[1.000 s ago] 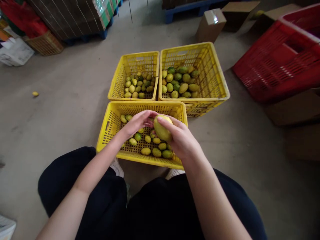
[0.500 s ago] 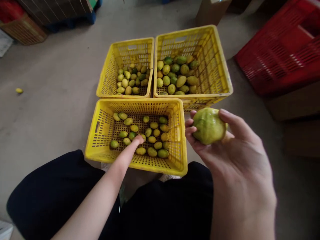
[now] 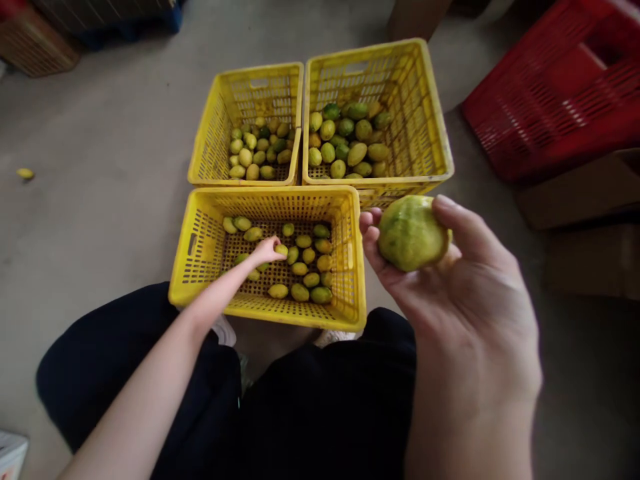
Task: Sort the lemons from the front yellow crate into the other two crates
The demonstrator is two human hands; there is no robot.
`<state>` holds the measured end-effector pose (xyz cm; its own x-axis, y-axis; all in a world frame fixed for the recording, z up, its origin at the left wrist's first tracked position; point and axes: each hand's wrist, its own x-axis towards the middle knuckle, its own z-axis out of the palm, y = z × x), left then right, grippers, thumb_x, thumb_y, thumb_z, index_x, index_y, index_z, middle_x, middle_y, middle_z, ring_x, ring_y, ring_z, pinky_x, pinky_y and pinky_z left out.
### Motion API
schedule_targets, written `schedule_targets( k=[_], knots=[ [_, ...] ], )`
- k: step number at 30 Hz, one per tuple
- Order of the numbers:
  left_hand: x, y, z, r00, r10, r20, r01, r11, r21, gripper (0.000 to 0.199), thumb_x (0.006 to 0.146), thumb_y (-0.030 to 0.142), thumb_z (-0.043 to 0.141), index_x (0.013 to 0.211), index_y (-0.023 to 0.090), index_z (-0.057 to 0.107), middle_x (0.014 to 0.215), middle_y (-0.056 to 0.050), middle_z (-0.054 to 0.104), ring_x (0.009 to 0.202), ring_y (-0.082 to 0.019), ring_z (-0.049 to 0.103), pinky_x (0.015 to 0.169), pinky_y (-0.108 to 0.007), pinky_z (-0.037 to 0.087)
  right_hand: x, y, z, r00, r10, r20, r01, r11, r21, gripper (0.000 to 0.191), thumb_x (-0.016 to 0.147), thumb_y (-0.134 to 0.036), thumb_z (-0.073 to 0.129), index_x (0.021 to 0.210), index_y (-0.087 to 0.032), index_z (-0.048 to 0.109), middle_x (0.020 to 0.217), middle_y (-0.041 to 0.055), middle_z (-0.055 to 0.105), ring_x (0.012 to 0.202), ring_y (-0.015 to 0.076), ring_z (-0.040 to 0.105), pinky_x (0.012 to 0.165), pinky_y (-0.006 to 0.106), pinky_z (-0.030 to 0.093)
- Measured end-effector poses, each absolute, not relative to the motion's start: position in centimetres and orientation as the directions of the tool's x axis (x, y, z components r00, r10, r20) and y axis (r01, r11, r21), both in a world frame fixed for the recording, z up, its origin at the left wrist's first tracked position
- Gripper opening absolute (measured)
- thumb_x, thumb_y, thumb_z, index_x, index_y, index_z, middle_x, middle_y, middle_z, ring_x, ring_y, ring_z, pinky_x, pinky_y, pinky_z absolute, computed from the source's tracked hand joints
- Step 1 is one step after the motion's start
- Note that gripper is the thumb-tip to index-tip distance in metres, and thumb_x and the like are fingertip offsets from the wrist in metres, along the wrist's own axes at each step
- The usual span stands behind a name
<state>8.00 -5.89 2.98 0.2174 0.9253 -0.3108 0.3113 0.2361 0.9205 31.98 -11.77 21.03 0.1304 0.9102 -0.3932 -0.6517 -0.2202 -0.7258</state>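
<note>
Big fruit [image 3: 414, 233] is up in the R hand [image 3: 460, 287], just off the R edge of the front crate [image 3: 300, 319], closer to the camera than the rim. R hand is palm-up, grasping it btwn thumb & curled fingers. Main risk, I'd judge: it slips out, b/c the palm's largely open & the skin looks slick; prob. lands on the floor, not in the crate, & bruises. Looks: green-yellow, roundish, lumpy w/ faint ribs, shiny on top, yellower at its R end.

L hand [image 3: 267, 251] is mid-crate, fingertips pinching a small yellow fruit [image 3: 281, 250], mostly hidden; a loose pinch could drop it on its neighbors. More small fruits [image 3: 300, 292] lie spread over the base, many toward the R edge.

Past the far edge: back-L crate [image 3: 204, 150] & back-R crate [image 3: 420, 127], both w/ fruit. Red crate [image 3: 550, 93] stands farther R; 1 stray fruit [image 3: 25, 174] on the floor, far L.
</note>
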Motion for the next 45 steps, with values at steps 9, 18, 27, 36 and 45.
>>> schedule_targets(
  k=[9, 18, 27, 36, 45],
  knots=[
    [3.3, -6.5, 18.7, 0.125, 0.958, -0.259, 0.031, 0.257, 0.966, 0.041, 0.071, 0.034, 0.080, 0.104, 0.015, 0.065, 0.101, -0.008, 0.069, 0.086, -0.017, 0.066, 0.083, -0.031, 0.054, 28.5, -11.7, 24.8, 0.104, 0.916, -0.386, -0.805, -0.150, -0.574, 0.012, 0.078, -0.033, 0.070, 0.082, -0.024, 0.064, 0.089, 0.0016, 0.070, 0.091, 0.0193, 0.069, 0.072, 0.033, 0.064],
    [6.4, -11.3, 19.6, 0.138, 0.887, -0.440, -0.464, 0.450, 0.763, 0.023, 0.081, 0.032, 0.072, 0.096, 0.016, 0.067, 0.087, -0.007, 0.073, 0.070, -0.013, 0.067, 0.066, -0.023, 0.054, 22.7, -11.3, 21.9, -0.088, 0.794, -0.601, -0.697, -0.480, -0.533, 0.010, 0.080, -0.030, 0.062, 0.078, -0.021, 0.063, 0.069, 0.0036, 0.070, 0.056, 0.0152, 0.059, 0.043, 0.025, 0.047],
    [5.4, -8.9, 20.5, 0.099, 0.988, -0.115, -0.447, 0.147, 0.882, 0.036, 0.069, 0.018, 0.075, 0.102, 0.018, 0.061, 0.103, -0.005, 0.067, 0.088, -0.014, 0.066, 0.081, -0.026, 0.055, 22.9, -11.8, 22.1, 0.241, 0.970, -0.015, -0.220, 0.040, -0.975, 0.055, 0.057, -0.035, 0.087, 0.107, -0.023, 0.069, 0.094, 0.0014, 0.075, 0.084, 0.0200, 0.068, 0.076, 0.031, 0.055],
    [3.4, -10.3, 20.9, 0.114, 0.904, 0.412, 0.206, -0.427, 0.880, 0.039, 0.065, 0.030, 0.086, 0.100, 0.024, 0.069, 0.114, -0.009, 0.060, 0.110, -0.026, 0.059, 0.095, -0.039, 0.052, 22.1, -12.8, 20.4, 0.365, 0.899, 0.242, 0.116, 0.214, -0.970, 0.054, 0.061, -0.039, 0.084, 0.111, -0.023, 0.068, 0.112, 0.0066, 0.071, 0.100, 0.0240, 0.066, 0.092, 0.040, 0.054],
    [2.6, -11.8, 20.9, -0.058, 0.948, 0.313, 0.087, -0.307, 0.948, 0.046, 0.064, 0.024, 0.086, 0.106, 0.027, 0.068, 0.115, -0.006, 0.068, 0.113, -0.026, 0.062, 0.103, -0.038, 0.047, 17.9, -11.7, 19.4, 0.237, 0.944, 0.231, 0.044, 0.227, -0.973, 0.051, 0.067, -0.040, 0.080, 0.113, -0.022, 0.067, 0.115, 0.0077, 0.071, 0.102, 0.0259, 0.067, 0.091, 0.039, 0.055]
  ],
)
